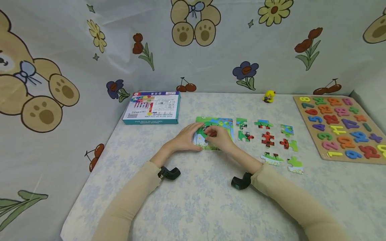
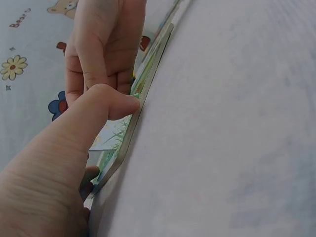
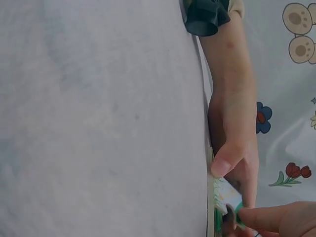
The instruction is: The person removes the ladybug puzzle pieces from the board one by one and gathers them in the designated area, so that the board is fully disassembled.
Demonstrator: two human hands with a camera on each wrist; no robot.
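A small jigsaw puzzle board point(image 1: 230, 124) with a green and blue picture lies flat in the middle of the table. My left hand point(image 1: 185, 137) grips its left side; in the left wrist view the thumb point(image 2: 123, 104) presses on the board's near edge. Over the board, my right hand point(image 1: 221, 138) pinches a puzzle piece point(image 3: 239, 213), mostly hidden by the fingers, with some green showing. To the right of the board lie several loose puzzle pieces, among them a red piece point(image 1: 267, 139) and a green corner piece point(image 1: 295, 165).
A flat teal and white box point(image 1: 150, 108) rests at the back left. A wooden board point(image 1: 324, 152) with coloured letters and numbers lies at the right. Near the back edge stands a small yellow duck figure point(image 1: 269, 96). A patterned cloth hangs behind the table.
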